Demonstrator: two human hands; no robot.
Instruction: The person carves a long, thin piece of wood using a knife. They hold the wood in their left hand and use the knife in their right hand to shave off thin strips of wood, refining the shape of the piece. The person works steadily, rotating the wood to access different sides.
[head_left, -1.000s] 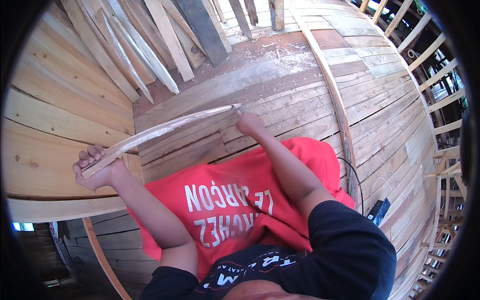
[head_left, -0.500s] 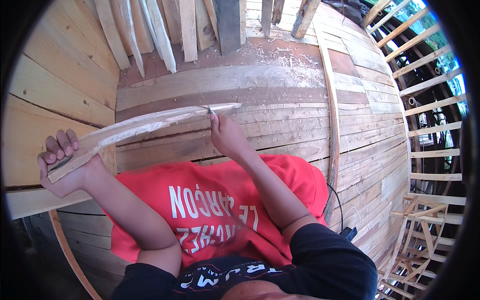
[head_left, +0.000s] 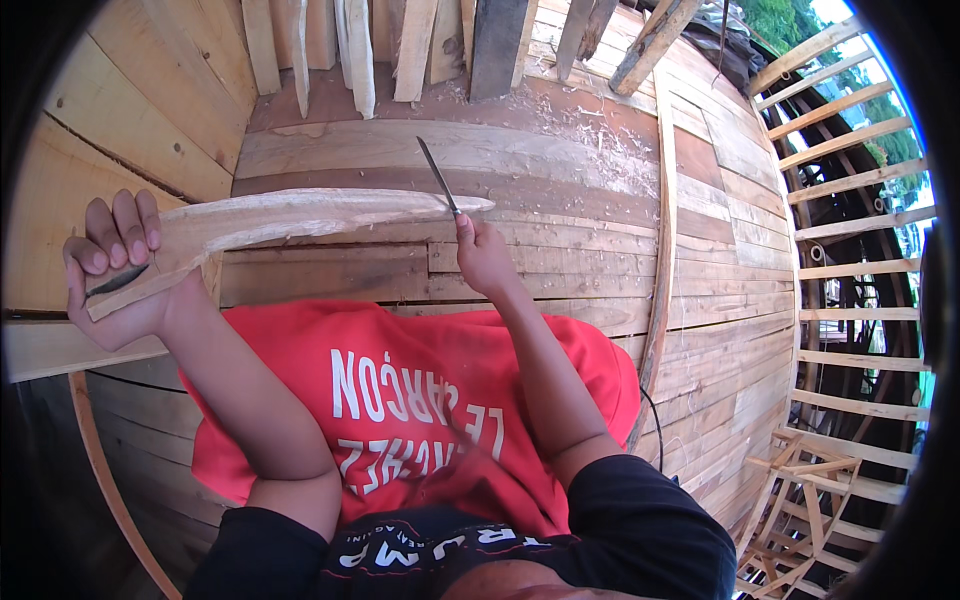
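Observation:
My left hand (head_left: 118, 262) is wrapped round the thick end of a long, curved piece of pale wood (head_left: 290, 212), which has a dark patch near my palm. The wood stretches to the right and narrows to a thin tip. Closed round the handle of a knife (head_left: 436, 172), my right hand (head_left: 485, 257) is just below that tip. The blade points up and away, crossing or touching the wood near its narrow end. My fingers hide most of the knife's handle. A red cloth (head_left: 400, 400) with white lettering covers my lap.
Pale shavings (head_left: 620, 150) lie scattered on the plank floor (head_left: 560, 290). Several boards (head_left: 415, 50) lean at the far side, beside a plank wall (head_left: 130, 110) on the left. A slatted railing (head_left: 850, 270) runs along the right, with a wooden frame (head_left: 805, 495) near it.
My right hand has shifted right and slightly down, and the knife blade now shows more fully, pointing up. The wood has turned, showing a broader pale face. The view has shifted slightly.

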